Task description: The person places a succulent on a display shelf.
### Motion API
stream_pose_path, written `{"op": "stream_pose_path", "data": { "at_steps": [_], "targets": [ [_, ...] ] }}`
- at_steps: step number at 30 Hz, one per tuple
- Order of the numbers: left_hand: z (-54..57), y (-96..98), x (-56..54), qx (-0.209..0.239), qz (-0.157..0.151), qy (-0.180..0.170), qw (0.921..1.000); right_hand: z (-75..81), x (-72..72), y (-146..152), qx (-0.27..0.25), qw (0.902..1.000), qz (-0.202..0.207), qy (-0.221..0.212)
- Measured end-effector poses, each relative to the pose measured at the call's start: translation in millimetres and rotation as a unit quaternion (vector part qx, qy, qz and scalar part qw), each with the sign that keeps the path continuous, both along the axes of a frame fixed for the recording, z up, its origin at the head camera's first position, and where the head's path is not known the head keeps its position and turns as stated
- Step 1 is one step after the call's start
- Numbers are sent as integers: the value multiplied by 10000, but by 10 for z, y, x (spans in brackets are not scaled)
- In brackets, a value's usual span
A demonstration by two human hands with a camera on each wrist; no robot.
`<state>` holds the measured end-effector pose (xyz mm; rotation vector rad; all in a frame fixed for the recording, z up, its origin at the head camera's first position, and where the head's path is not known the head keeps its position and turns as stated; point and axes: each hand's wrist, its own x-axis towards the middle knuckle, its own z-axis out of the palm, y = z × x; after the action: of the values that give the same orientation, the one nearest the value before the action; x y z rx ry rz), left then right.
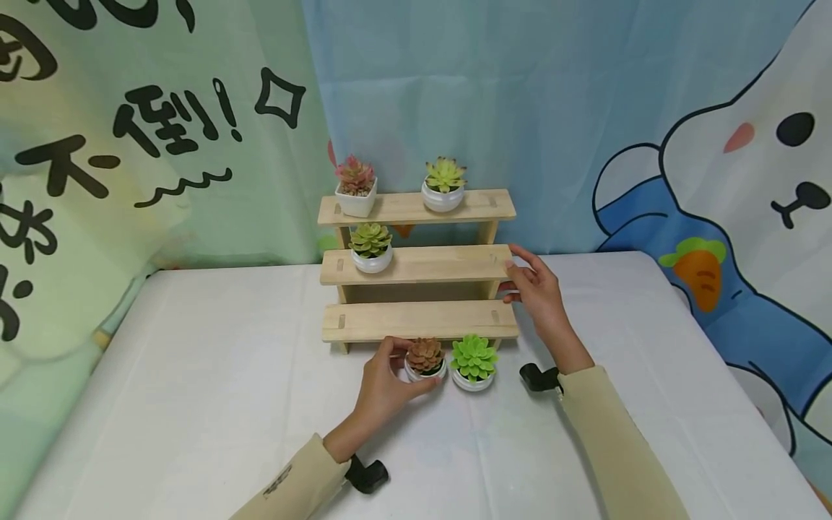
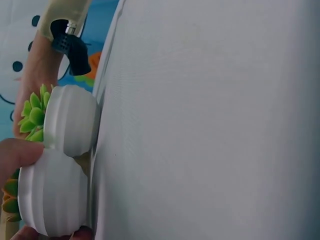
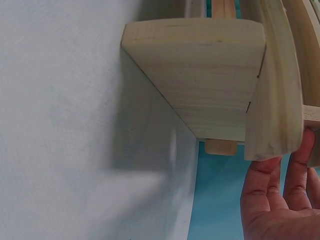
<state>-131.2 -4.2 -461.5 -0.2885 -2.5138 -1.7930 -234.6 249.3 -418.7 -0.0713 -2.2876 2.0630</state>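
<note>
A brown rosette succulent [image 1: 425, 354] and a bright green rosette succulent [image 1: 474, 355] have white round pots [image 2: 52, 195]; the three-tier wooden stand [image 1: 416, 320] is pale tan with fine grain. The blue-and-green fabric backdrop [image 1: 520, 108] bears black lettering [image 1: 57, 173] and an orange carrot print [image 1: 698, 278].

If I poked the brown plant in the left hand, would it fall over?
Once the left hand lets go, the brown succulent would probably slide before tipping, because its white pot looks squat, wider than tall. The pot's smooth sides may feel slippery. If it did topple, its round shape might let it roll.
</note>
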Motion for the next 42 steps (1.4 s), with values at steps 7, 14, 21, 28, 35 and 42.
{"op": "stream_pose_path", "data": {
  "at_steps": [7,14,21,28,35,42],
  "targets": [
    [39,-57,50,57,-120,143,9998,20,19,8,-24,10000,-17,-26],
    [209,-161,47,-232,-176,421,9987,43,26,-2,111,9999,-15,-52],
    [393,-223,-48,-274,-68,652,9975,48,21,-2,70,10000,0,-20],
    [513,-190,-142,102,65,874,9961,41,21,-7,30,10000,5,-38],
    [626,-102,-241,425,305,956,9940,29,15,-2,-19,10000,17,-28],
    [689,6,-371,867,517,971,9902,17,20,-2,-155,9999,20,-21]
  ]
}}
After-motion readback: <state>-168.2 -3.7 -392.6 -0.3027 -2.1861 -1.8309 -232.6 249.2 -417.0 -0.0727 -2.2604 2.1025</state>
